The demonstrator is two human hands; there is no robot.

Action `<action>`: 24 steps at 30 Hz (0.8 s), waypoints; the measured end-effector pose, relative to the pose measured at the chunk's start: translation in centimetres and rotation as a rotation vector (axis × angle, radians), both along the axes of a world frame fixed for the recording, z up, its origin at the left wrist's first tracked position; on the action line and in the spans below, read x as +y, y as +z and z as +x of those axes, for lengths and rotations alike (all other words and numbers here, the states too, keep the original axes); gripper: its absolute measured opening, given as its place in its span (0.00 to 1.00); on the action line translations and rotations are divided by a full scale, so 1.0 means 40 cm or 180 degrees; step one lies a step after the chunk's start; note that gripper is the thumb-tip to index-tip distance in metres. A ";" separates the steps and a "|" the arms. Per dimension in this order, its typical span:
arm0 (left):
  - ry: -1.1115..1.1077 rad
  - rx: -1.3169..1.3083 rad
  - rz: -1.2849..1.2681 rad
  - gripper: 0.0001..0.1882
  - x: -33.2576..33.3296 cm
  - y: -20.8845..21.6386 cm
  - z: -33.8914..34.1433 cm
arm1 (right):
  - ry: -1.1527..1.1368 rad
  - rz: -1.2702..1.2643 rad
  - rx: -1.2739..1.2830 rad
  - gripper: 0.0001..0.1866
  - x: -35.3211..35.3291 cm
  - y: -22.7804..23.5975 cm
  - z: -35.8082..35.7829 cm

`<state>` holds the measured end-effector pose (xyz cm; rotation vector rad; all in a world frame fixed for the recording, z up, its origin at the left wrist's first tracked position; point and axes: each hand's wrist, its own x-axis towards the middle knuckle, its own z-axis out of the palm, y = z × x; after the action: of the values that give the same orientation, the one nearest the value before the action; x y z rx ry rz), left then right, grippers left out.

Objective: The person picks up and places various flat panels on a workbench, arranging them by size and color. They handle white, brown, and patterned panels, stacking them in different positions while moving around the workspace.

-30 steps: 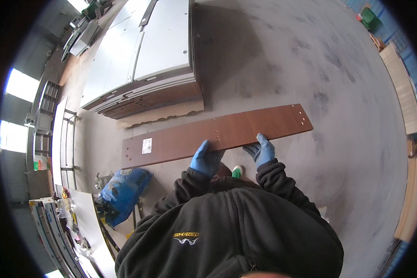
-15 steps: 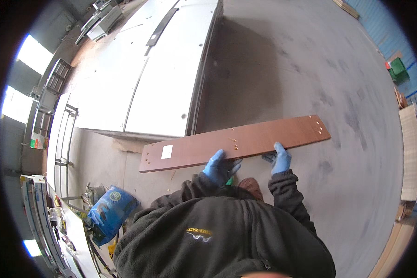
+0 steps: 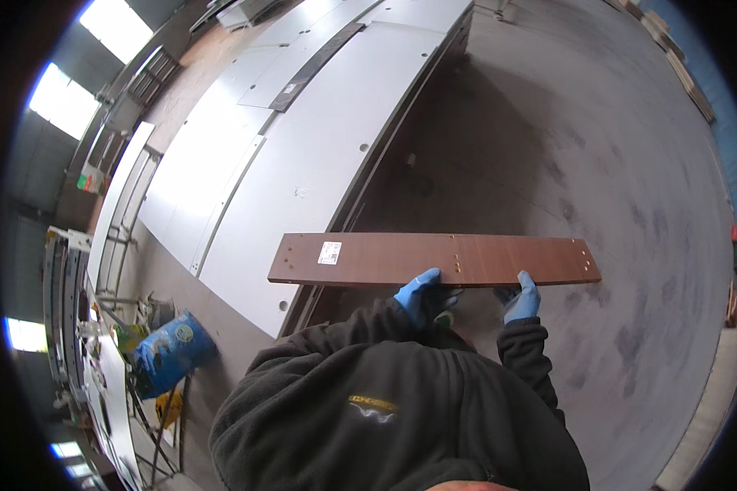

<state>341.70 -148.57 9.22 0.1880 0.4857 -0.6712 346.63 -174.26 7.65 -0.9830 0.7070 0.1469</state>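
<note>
A long, narrow reddish-brown wood board (image 3: 508, 258) lies across both my hands in front of my chest. Small drilled holes show near its two ends and around its middle, and a white label (image 3: 329, 253) is stuck toward its left end. My left hand (image 3: 422, 299), in a blue glove, grips the near edge left of the middle, thumb on top. Farther right, my right hand (image 3: 520, 299), also blue-gloved, holds the same edge with its thumb up on the board. The fingers under the board are partly hidden.
Just beyond the board stands a large stack of white panels (image 3: 336, 123), with a dark strip (image 3: 315, 69) lying on top. To the left are a blue bag (image 3: 174, 348) and a metal rack (image 3: 127, 221). Grey concrete floor (image 3: 630, 204) stretches to the right.
The board has swung from slanting up to the right to nearly level across my view. Both hands still hold it. The view has turned, so the panel stack appears shifted and tilted.
</note>
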 end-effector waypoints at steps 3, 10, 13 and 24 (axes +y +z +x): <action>0.0476 -0.0256 0.0219 0.27 -0.024 -0.001 0.205 | 0.0180 -0.0112 -0.0029 0.23 0.005 0.003 0.265; 0.1100 -0.0153 0.0121 0.32 -0.023 0.018 0.808 | 0.0597 -0.0232 -0.0281 0.18 0.046 0.039 0.988; 0.1208 -0.0127 -0.0037 0.35 -0.001 0.024 1.071 | 0.0656 -0.0398 -0.0495 0.14 0.060 0.099 1.260; 0.1404 0.0209 -0.0607 0.29 -0.004 -0.112 1.983 | 0.0867 -0.0281 -0.0972 0.09 0.036 0.063 2.232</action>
<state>421.04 -148.73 4.75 -0.1210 0.5024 -0.2887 435.90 -172.82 10.19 -1.1547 0.3002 0.1993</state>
